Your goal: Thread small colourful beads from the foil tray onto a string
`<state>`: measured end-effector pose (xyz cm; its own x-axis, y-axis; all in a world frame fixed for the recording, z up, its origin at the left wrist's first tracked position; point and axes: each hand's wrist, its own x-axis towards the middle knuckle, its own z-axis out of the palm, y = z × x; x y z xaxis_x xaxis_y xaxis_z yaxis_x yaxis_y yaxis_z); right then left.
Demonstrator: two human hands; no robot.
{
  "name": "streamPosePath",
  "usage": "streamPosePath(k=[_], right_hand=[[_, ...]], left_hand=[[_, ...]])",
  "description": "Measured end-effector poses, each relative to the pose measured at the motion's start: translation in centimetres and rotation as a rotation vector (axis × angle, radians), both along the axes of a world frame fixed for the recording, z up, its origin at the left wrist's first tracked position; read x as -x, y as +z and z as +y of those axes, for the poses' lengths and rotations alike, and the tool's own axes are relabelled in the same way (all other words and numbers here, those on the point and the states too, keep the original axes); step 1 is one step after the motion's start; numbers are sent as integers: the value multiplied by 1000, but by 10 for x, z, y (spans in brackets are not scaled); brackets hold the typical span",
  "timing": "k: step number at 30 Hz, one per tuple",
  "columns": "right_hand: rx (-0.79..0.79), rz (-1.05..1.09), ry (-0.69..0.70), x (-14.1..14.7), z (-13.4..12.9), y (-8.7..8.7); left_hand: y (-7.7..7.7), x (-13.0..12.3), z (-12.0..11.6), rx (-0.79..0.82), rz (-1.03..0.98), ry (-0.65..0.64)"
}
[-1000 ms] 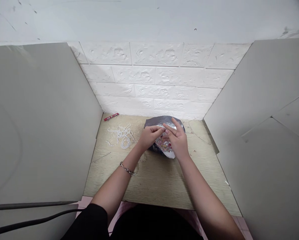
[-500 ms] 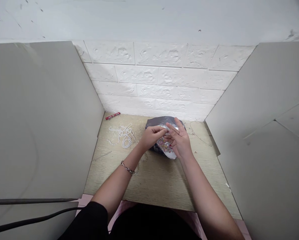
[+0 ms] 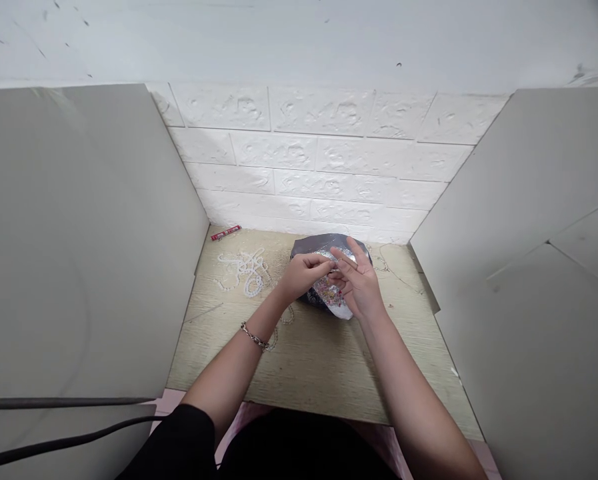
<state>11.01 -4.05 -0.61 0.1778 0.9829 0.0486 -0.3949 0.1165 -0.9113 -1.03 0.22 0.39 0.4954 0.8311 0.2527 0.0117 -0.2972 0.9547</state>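
My left hand (image 3: pixel 299 277) is closed in a pinch, thumb against forefinger. Its fingertips meet those of my right hand (image 3: pixel 363 285), whose thumb and forefinger are also pinched while other fingers stand apart. What lies between the fingertips is too small to make out. Just beneath both hands sits a dark grey bag with a silvery inside (image 3: pixel 319 243), opened out. Small colourful beads (image 3: pixel 331 295) lie in it, partly covered by my hands. A thin strand of pale beads (image 3: pixel 289 316) trails on the table under my left wrist.
Strings of white beads (image 3: pixel 253 285) lie loosely piled left of the bag. A small red packet (image 3: pixel 226 233) rests at the table's back left corner. Thin strands (image 3: pixel 383 263) lie right of the bag. Grey panels (image 3: pixel 529 280) and a white brick-patterned wall (image 3: pixel 303 150) enclose the table.
Both hands stay almost in place, fingertips together over the bag. Only a very slight shift of the right fingers shows.
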Motion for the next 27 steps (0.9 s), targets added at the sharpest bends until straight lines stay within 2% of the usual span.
streamPosePath(k=[11,21,27], right_hand=[[9,82,27,1,-1,3],[24,20,74,-1,-1,2],[8,-102,109,-7,1,0]], left_hand=[[3,1,-1,12,3,-21],[2,3,0,24,3,-58],[6,5,-1,92,37,-69]])
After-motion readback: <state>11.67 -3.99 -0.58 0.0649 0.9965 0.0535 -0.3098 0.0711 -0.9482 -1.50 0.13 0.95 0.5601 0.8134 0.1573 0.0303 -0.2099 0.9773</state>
